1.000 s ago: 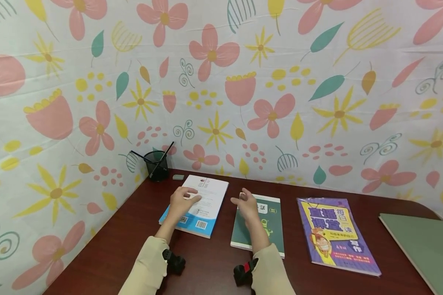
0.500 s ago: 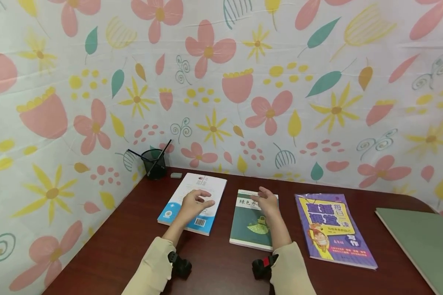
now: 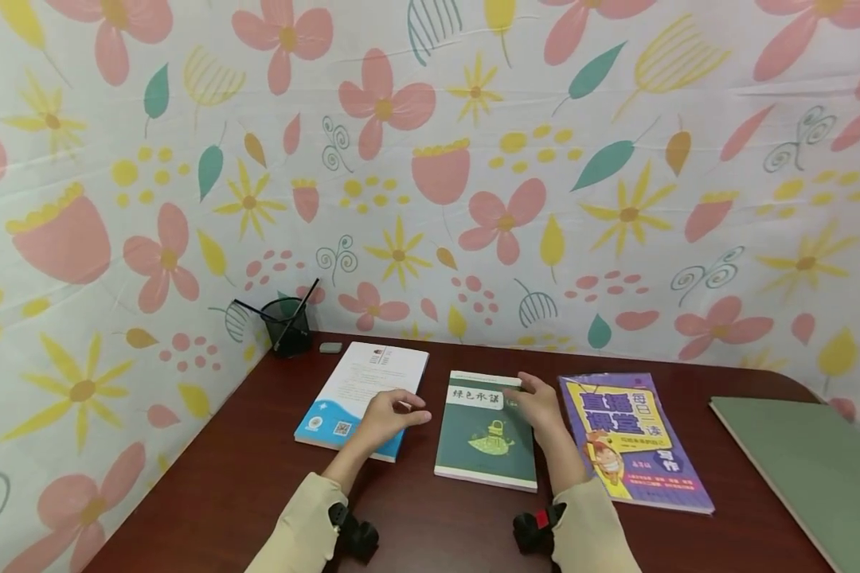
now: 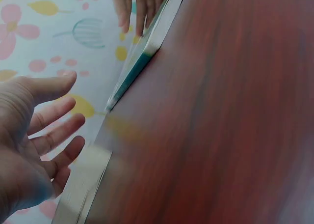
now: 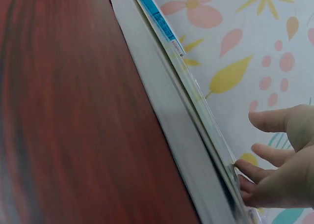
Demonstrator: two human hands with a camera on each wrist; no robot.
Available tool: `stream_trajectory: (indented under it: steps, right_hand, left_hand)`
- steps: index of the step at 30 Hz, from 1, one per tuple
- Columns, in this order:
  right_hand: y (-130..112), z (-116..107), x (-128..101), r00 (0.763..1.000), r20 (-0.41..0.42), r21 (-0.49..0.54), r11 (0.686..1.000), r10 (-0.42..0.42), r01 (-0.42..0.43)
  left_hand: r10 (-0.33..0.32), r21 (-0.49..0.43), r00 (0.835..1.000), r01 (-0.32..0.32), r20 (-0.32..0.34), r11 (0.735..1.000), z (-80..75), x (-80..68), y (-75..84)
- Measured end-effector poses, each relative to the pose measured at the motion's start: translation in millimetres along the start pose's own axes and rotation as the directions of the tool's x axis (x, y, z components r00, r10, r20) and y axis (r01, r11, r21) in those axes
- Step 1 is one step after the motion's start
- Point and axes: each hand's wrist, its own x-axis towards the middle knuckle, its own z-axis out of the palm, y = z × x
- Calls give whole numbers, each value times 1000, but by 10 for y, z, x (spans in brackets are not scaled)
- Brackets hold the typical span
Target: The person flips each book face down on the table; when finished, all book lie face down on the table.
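1. Left hand (image 3: 387, 415), fingers loosely spread and grasping nothing, lies over the near right corner of the white-and-blue paperback (image 3: 364, 394).
2. Right hand (image 3: 537, 402), fingers relaxed, touches the right edge of the dark green paperback (image 3: 483, 434), which lies flat at the middle of the dark red wooden desk (image 3: 222, 477).
3. Purple-and-yellow illustrated workbook (image 3: 634, 442) lies just right of it.
4. Black mesh pen cup (image 3: 287, 326) stands at the far left corner.

Beige long sleeves (image 3: 297, 521); black wrist cameras (image 3: 354, 533) (right one (image 3: 533, 532) red-marked); bare hands.
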Motion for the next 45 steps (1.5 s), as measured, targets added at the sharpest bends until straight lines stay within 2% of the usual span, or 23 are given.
stream_trajectory:
  steps: [4,8,14,16,22,28,37,45]
  right_hand:
    - [15,-70,10,997,72,53,998,29,-33]
    - [25,-100,14,994,97,74,996,51,-59]
    - [61,-127,37,994,102,127,990,39,-52]
    - [62,-138,29,993,116,138,989,36,-52]
    - [78,-149,29,989,143,132,990,39,-58]
    - [98,-140,63,989,147,181,983,12,-39]
    - [148,-137,132,998,66,177,984,24,-35]
    - [169,-136,108,1000,-7,70,997,8,-7]
  left_hand:
    - [35,48,999,-37,42,998,123,2,30]
    - [50,129,997,-57,59,990,208,-9,59]
    - [74,295,992,-101,101,950,293,-25,69]
    - [77,321,991,-109,109,941,313,-42,70]
    - [108,277,988,-135,111,951,323,-69,48]
    - [114,244,988,-138,109,960,280,-58,60]
    - [109,234,986,-137,127,963,329,-50,56]
    - [101,232,985,-131,137,964,344,-39,38]
